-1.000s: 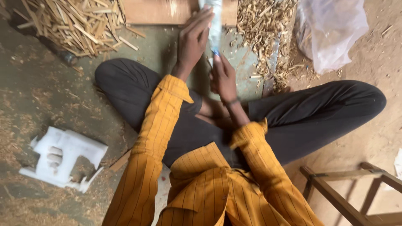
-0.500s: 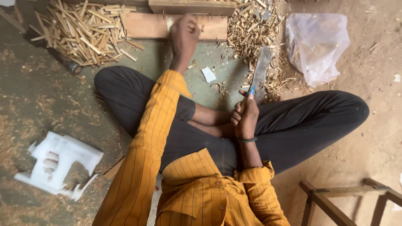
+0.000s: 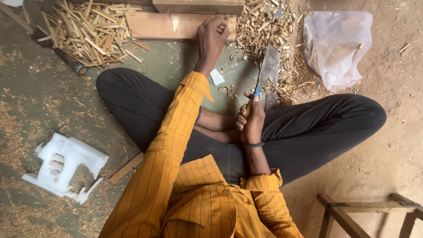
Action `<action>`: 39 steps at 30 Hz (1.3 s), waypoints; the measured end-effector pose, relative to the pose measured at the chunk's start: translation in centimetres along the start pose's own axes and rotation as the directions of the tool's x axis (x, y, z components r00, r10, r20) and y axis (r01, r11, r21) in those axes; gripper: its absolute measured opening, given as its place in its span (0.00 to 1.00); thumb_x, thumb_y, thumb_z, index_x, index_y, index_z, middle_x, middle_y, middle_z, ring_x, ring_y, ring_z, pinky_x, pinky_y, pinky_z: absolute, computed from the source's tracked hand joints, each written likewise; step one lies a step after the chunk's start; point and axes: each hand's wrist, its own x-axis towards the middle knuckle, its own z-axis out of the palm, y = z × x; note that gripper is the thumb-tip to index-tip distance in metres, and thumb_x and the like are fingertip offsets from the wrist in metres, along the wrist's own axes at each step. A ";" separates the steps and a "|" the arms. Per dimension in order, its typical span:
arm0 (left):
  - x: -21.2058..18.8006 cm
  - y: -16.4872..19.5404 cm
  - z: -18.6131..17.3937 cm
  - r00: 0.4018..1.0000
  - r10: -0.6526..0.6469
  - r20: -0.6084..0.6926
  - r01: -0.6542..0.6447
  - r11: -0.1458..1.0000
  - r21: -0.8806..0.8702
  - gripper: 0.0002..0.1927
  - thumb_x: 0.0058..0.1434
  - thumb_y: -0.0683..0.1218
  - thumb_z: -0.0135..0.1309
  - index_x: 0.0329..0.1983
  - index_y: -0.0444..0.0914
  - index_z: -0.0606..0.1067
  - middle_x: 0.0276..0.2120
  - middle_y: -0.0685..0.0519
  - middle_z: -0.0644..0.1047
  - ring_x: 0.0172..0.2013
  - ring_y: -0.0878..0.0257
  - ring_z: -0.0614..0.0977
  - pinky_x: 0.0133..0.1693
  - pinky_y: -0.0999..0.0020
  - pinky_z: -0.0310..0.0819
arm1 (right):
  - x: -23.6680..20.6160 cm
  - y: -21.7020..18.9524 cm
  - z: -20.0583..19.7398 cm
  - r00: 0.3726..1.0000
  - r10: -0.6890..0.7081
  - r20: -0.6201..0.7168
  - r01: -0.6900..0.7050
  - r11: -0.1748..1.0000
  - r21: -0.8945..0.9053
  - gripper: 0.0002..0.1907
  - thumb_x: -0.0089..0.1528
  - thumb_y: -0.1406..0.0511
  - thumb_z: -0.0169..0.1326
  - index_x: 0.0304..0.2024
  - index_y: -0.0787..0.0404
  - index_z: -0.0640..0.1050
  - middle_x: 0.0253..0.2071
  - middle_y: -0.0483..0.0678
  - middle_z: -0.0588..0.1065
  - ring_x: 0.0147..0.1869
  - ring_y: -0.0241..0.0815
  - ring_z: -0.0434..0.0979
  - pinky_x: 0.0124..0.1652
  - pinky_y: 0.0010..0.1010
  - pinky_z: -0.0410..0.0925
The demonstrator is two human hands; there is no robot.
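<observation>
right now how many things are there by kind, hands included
hands: 2, left hand on the wooden block, right hand gripping the broad-bladed knife
wooden blocks: 2, second wooden block
knives: 1
clear plastic bags: 1
white plastic pieces: 1
wooden stools: 1
total: 8

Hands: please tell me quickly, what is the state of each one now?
Left hand: closed in a fist on the wooden plank; anything held inside cannot be told.
Right hand: closed around the handle of a broad knife, blade pointing up.
</observation>
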 end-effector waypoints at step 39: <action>-7.6 -3.4 -10.1 0.946 0.135 0.294 -0.198 0.961 0.195 0.32 0.64 0.50 0.65 0.64 0.26 0.71 0.68 0.32 0.66 0.71 0.36 0.61 0.66 0.51 0.65 | 1.9 3.5 11.2 0.934 -0.196 0.301 0.358 0.463 -0.811 0.30 0.71 0.57 0.47 0.75 0.51 0.60 0.24 0.46 0.76 0.26 0.35 0.76 0.31 0.33 0.71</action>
